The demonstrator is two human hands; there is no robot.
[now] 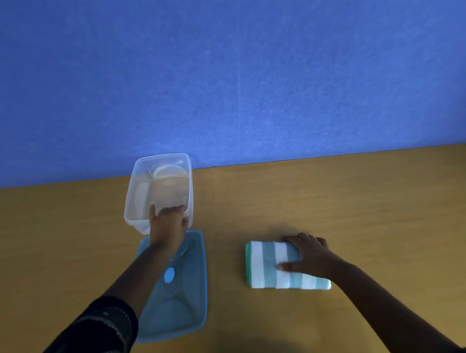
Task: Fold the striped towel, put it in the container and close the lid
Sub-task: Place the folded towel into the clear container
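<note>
From the head camera, looking down over the person's arms, the folding part looks done: the striped towel (283, 267) lies on the wooden table (382, 206) as a compact, thick rectangle, green edge to the left. It is not yet in the clear plastic container (159, 187), which stands open near the table's far edge against the blue wall (217, 66), well apart from the towel. The blue lid (190, 285) lies flat on the table just in front of the container, its near rim touching or almost touching the box. So what is left, as I judge it, is carrying the towel across, dropping it in and pressing the lid on. The left hand (168, 223) reaches straight out over the lid, forearm stretched, and grips the container's near wall, fingers hooked over the rim into the box, steadying or drawing it. The right hand (309, 256) comes in from the right and holds the towel's right end, thumb on top and fingers curled round its far edge, a grip closed on the cloth, seemingly ready to lift.
</note>
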